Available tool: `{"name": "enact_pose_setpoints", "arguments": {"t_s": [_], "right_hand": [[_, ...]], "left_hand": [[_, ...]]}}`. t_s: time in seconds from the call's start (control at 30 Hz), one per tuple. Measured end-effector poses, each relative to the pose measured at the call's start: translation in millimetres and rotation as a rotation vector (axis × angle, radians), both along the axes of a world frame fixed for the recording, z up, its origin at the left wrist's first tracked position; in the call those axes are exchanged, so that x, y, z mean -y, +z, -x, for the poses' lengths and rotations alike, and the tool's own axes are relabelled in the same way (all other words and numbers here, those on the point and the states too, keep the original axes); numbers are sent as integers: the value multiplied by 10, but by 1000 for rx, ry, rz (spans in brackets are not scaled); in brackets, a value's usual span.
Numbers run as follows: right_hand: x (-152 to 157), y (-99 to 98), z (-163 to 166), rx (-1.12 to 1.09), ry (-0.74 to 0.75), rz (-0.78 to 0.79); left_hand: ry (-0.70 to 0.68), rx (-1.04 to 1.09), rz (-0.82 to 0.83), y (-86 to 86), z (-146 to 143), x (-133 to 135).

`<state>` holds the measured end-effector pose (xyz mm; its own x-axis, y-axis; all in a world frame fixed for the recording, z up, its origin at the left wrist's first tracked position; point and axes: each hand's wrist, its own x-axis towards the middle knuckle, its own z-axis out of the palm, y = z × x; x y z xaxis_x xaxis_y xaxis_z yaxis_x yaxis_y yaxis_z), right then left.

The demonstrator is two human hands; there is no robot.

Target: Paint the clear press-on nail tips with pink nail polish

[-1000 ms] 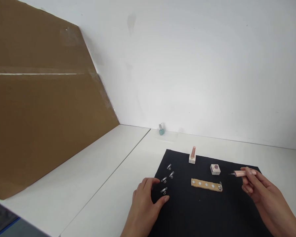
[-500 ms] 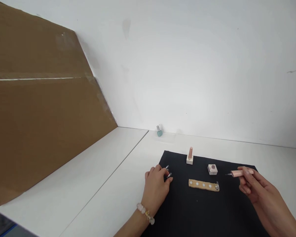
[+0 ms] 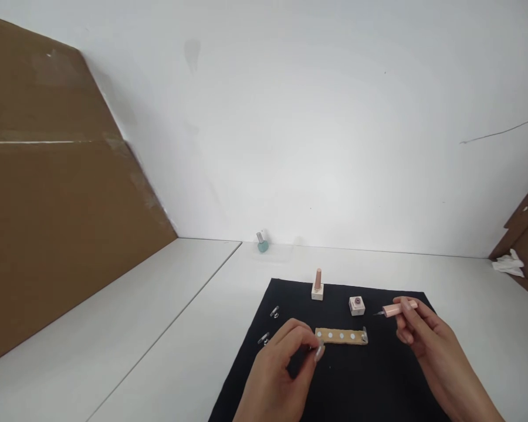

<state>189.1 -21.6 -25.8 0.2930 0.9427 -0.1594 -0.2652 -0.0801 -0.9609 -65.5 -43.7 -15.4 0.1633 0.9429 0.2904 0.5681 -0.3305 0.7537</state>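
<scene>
My left hand (image 3: 279, 369) pinches small clear piece (image 3: 319, 353), near left end of tan strip (image 3: 342, 336). My right hand (image 3: 425, 334) grips pink brush cap (image 3: 399, 309), tip pointing left. Open white bottle (image 3: 356, 306) behind strip on black mat (image 3: 352, 390), capped bottle (image 3: 317, 291) to its left. Two clear pieces (image 3: 275, 312) at mat's left.

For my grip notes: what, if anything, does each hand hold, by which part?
Right hand: nail-polish applicator, by its pink cap. Left hand: a small shiny piece, pinched; which part, I cannot tell.
</scene>
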Motion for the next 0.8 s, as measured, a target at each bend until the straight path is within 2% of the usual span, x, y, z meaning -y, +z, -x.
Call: {"name": "enact_pose_setpoints", "arguments": {"t_s": [0.1, 0.2, 0.27, 0.4, 0.53, 0.63, 0.8], "right_hand": [[3, -22, -9, 10, 0, -8], [7, -32, -10, 51, 0, -8], [4, -34, -3, 90, -21, -7], [-17, -36, 21, 171, -49, -21], [-22, -23, 27, 186, -93, -68], [-18, -3, 17, 173, -111, -81], [-11, -5, 2, 161, -84, -14]], "left_hand": [[23, 90, 5, 14, -91, 66], [72, 214, 117, 12, -197, 139], [43, 381, 271, 9, -275, 155], [-5, 853, 657, -17, -425, 84], [9, 1142, 850, -90, -523, -11], [-18, 1189, 846, -180, -576, -46], [-72, 1121, 771, -353, -640, -76]]}}
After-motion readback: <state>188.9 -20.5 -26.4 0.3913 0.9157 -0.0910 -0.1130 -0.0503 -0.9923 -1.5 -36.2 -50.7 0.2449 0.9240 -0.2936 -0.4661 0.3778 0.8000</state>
